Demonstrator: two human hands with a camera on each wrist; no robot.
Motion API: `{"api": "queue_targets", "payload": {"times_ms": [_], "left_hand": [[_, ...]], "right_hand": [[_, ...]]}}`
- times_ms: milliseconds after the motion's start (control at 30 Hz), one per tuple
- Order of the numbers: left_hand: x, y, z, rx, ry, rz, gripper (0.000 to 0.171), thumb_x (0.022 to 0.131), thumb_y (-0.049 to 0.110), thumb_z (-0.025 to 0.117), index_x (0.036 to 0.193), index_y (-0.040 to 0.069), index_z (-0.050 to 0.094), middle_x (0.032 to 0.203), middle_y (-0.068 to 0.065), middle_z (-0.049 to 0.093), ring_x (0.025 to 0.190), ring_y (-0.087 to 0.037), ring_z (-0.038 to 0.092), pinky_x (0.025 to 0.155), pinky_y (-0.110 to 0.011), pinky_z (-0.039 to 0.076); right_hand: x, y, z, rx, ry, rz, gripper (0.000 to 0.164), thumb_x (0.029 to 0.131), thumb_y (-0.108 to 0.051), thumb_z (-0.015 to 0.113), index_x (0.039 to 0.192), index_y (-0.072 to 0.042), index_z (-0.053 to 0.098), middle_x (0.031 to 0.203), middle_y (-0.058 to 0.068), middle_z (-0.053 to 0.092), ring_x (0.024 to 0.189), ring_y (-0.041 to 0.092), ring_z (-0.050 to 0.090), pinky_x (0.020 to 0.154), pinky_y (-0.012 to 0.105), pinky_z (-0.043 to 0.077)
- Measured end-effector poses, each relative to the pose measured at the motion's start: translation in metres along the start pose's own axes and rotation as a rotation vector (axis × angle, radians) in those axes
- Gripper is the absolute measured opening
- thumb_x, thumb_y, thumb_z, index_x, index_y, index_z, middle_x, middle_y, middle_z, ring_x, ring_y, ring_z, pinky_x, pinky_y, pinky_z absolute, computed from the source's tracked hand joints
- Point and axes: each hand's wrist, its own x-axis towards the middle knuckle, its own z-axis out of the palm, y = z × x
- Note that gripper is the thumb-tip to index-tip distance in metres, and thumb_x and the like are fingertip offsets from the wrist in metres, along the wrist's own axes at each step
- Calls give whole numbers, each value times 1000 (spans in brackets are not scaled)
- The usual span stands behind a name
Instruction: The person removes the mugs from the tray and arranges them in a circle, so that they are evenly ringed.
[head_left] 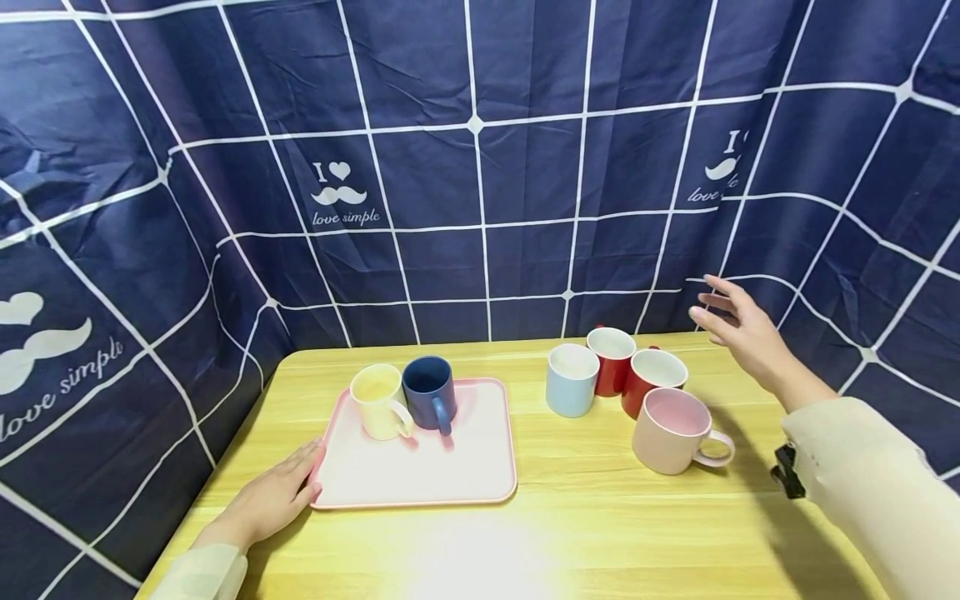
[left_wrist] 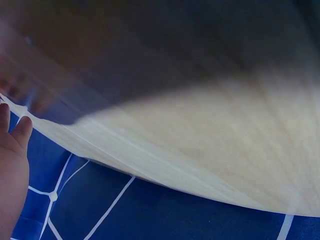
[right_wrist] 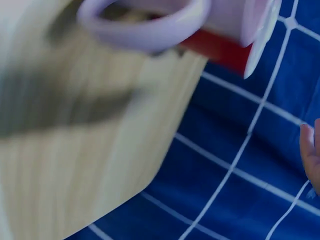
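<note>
My left hand [head_left: 273, 496] rests with straight fingers against the left edge of a pink tray [head_left: 465, 475]. On that tray a yellow mug [head_left: 378, 408] and a navy mug [head_left: 430, 396] stand side by side, upright. My right hand [head_left: 738, 329] is raised over the table's right back corner, fingers loosely bent and holding nothing. Below and left of it stands a group of upright mugs: a light blue mug [head_left: 572, 387], two red mugs [head_left: 613, 367] with white insides, and a pink mug [head_left: 663, 446] with its handle to the right. In the right wrist view the pink mug's handle [right_wrist: 150, 37] looms close.
A light wooden table [head_left: 570, 533] carries everything. Navy curtains [head_left: 525, 208] with white grid lines hang behind it and along both sides, close to its edges. The right sleeve [head_left: 862, 475] reaches in over the table's right side.
</note>
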Motion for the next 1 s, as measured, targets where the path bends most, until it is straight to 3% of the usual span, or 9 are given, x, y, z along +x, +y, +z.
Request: {"api": "queue_targets", "payload": {"times_ms": [100, 233, 367, 467, 533, 600, 800, 1000], "left_hand": [[0, 1, -1, -2, 13, 7, 54, 94, 26, 59, 135, -6, 48, 139, -21, 47, 126, -37, 45, 99, -50, 40], [0, 1, -1, -13, 2, 1, 53, 94, 25, 59, 136, -6, 47, 140, -20, 46, 128, -36, 43, 101, -50, 38], [0, 1, -1, -13, -4, 6, 53, 94, 25, 58, 136, -6, 47, 140, -21, 46, 127, -37, 44, 100, -50, 38], [0, 0, -2, -14, -3, 5, 53, 94, 25, 58, 136, -6, 47, 140, -21, 46, 127, -37, 44, 100, -50, 39], [0, 0, -1, -16, -9, 1, 53, 95, 25, 57, 137, -6, 46, 141, -21, 45, 128, -36, 43, 101, -50, 38], [0, 0, 0, -22, -5, 1, 53, 95, 25, 57, 137, -6, 46, 141, -20, 45, 128, -36, 42, 101, -50, 37], [0, -3, 4, -2, 43, 41, 53, 93, 23, 59, 135, -7, 48, 137, -22, 48, 125, -37, 46, 99, -48, 40], [0, -1, 1, -26, -1, 3, 53, 94, 24, 58, 137, -6, 46, 141, -21, 44, 128, -37, 42, 101, -50, 37]], "right_hand": [[10, -15, 13, -12, -19, 6, 65, 98, -26, 52, 151, -6, 20, 140, 30, 37, 109, 14, 54, 70, 7, 44], [20, -31, 34, 7, -50, 3, 68, 97, -26, 54, 152, -6, 18, 142, 31, 35, 120, 47, 45, 69, 7, 43], [28, -44, 55, 34, -77, -5, 69, 96, -27, 56, 152, -8, 19, 142, 29, 37, 120, 46, 47, 74, 13, 46], [31, -54, 71, 61, -98, -3, 69, 96, -27, 57, 152, -9, 21, 143, 27, 38, 120, 45, 47, 88, 34, 50], [33, -59, 82, 82, -115, -1, 70, 95, -27, 58, 151, -9, 21, 143, 26, 38, 121, 45, 47, 94, 49, 46], [35, -63, 92, 108, -128, 2, 70, 94, -26, 60, 151, -10, 22, 143, 26, 38, 122, 44, 47, 97, 56, 40], [39, -69, 123, 140, -171, 15, 70, 92, -26, 63, 149, -9, 27, 139, 23, 44, 118, 40, 52, 96, 51, 44], [38, -73, 155, 151, -222, 18, 67, 92, -26, 65, 148, -8, 32, 135, 22, 50, 114, 38, 54, 91, 47, 48]]}}
